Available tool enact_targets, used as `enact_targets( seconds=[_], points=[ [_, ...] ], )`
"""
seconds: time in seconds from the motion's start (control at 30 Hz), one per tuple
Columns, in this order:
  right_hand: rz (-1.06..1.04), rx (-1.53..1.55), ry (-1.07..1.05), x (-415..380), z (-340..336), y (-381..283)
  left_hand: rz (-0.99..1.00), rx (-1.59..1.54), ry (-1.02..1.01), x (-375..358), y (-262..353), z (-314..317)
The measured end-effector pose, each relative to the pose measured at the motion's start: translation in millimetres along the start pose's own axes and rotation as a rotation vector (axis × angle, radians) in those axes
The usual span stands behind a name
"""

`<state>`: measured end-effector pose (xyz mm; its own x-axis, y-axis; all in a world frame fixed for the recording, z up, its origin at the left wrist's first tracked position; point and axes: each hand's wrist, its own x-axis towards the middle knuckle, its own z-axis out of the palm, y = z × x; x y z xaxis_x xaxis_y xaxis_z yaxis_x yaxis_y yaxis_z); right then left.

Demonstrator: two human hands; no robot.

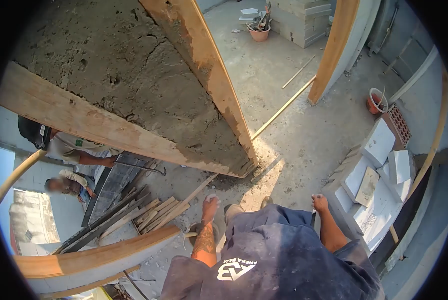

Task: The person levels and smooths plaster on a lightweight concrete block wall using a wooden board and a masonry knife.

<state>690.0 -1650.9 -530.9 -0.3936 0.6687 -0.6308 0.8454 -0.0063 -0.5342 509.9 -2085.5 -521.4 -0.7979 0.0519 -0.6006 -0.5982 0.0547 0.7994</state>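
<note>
My left hand (210, 206), greyed with dust, hangs at my left side with its fingers curled in. What it holds, if anything, is hidden. Beside that forearm is a grey bucket-like container (190, 239), mostly covered by the arm. On the other side, my right hand (320, 202) is also curled, near a pile of white blocks (379, 145); its grip cannot be made out. Ahead of me lies a wedge of wet grey mortar (149, 85) between two wooden boards, a left board (99, 121) and a right board (219, 70). Neither hand touches them.
At left, one person (66, 145) grips a dark hooked bar (141, 167); another person (71, 185) is farther back. Timber offcuts (159, 215) lie by my left. A red bucket (374, 104), a tool-filled basin (260, 35) and stacked blocks (304, 22) stand on the floor.
</note>
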Motion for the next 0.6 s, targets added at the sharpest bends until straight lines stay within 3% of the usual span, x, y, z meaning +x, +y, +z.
enact_targets(
  seconds=[0.07,0.13,0.2,0.27,0.3,0.33,0.4,0.5,0.57,0.6],
  points=[
    [-0.059,0.094,-0.05,-2.3,-2.6,15.9,-0.066,0.12,0.06,-24.2,-25.9,-10.6],
    [-0.04,0.04,-0.105,-11.9,-4.7,27.6,-0.259,0.351,0.089,-51.0,-59.9,-27.1],
    [-0.043,0.015,-0.105,-8.1,-6.6,27.5,-0.515,0.644,0.075,-33.0,-180.0,-91.3],
    [-0.01,-0.022,-0.164,-3.1,-9.3,31.0,-0.638,0.771,0.104,-75.7,-153.1,-90.0],
    [-0.077,-0.089,-0.129,11.6,-3.1,43.8,-0.765,0.751,0.066,-89.7,-110.4,-74.5],
    [-0.134,-0.154,-0.078,30.0,-2.3,50.4,-0.771,0.804,-0.014,-88.6,-96.1,-71.2],
    [-0.101,-0.125,-0.035,26.1,-21.8,1.3,-0.532,1.102,-0.284,-51.2,-56.7,-44.8],
    [-0.101,-0.048,0.051,66.3,-48.9,-37.9,-0.215,1.022,-0.834,33.9,-49.7,-8.1],
    [-0.15,0.007,0.143,73.1,-81.8,-85.8,0.306,1.213,-1.209,72.9,-14.5,57.5],
    [-0.174,0.029,0.176,107.6,-86.1,-83.6,0.567,1.064,-1.298,100.1,-17.4,78.4]
  ],
)
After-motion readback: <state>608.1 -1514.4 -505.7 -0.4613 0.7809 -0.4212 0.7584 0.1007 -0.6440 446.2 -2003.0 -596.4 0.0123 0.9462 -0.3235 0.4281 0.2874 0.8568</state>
